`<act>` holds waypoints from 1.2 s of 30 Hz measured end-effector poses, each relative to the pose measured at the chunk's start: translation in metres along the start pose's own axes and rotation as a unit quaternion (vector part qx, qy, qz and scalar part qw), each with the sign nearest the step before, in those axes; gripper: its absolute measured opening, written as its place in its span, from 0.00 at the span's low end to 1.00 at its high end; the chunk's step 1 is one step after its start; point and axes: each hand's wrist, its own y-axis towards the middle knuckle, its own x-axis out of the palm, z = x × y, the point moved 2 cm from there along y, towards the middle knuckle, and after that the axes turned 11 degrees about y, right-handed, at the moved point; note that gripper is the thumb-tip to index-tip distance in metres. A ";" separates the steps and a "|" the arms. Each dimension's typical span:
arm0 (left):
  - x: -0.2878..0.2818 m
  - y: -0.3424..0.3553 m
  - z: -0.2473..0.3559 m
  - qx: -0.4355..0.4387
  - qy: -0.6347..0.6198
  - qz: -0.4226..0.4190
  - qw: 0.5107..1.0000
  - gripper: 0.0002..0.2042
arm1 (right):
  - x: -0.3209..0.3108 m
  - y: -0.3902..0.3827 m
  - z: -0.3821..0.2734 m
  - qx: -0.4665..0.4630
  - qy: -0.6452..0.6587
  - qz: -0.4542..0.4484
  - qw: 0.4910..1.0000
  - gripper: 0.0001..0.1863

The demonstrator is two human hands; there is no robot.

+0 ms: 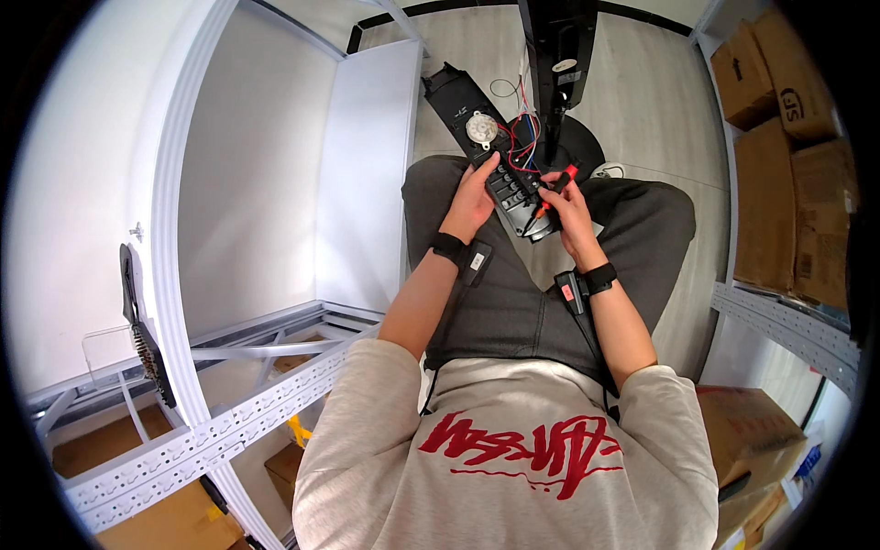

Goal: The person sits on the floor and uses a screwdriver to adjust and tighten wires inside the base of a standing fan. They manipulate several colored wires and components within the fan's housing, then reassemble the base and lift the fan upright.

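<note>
A long black plastic housing lies tilted over my lap, its inner side facing up. It carries a round whitish part and a row of dark fittings. My left hand grips its left edge, thumb on top. In my right hand is a slim red-and-black screwdriver, slanting down across the housing's near right part; the fingers partly hide it. Red, white and blue wires run from the housing toward a tall black stand. Whether the screwdriver's tip touches anything, I cannot tell.
The stand's round black base sits on the floor beyond my knees. Cardboard boxes fill a shelf at right, with another box lower down. A white metal rack stands at left, and a hairbrush hangs there.
</note>
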 end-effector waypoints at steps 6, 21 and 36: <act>-0.007 0.003 -0.005 0.012 -0.007 0.006 1.000 0.15 | 0.000 -0.002 0.004 0.012 -0.013 -0.006 1.000 0.08; -0.009 -0.002 -0.005 0.050 -0.039 0.009 0.998 0.15 | 0.021 -0.015 -0.039 -0.065 -0.056 0.069 0.994 0.18; -0.015 0.005 0.006 0.068 -0.032 0.007 0.997 0.11 | 0.089 -0.023 -0.028 -0.252 -0.625 0.006 0.739 0.23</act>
